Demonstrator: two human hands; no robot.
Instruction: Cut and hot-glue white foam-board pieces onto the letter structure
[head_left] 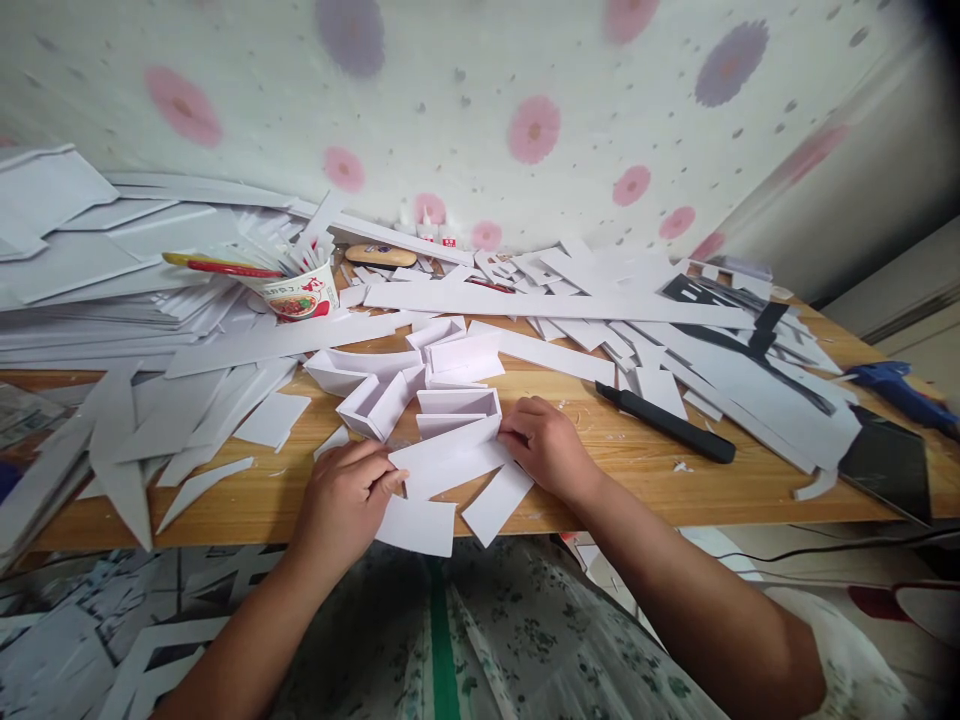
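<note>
A white foam-board strip stands tilted near the table's front edge, between my two hands. My left hand pinches its left end between thumb and fingers. At the other end, the fingers of my right hand are closed on the strip's upper right corner, beside a small white box shape. Just behind lies a white folded-wall structure made of joined strips. Two loose white pieces, one rectangular and one narrower, rest by the front edge below the strip.
A black cutter lies on the wooden table at right. A paper cup with tools stands back left. White board piles fill the left. A blue glue gun is far right.
</note>
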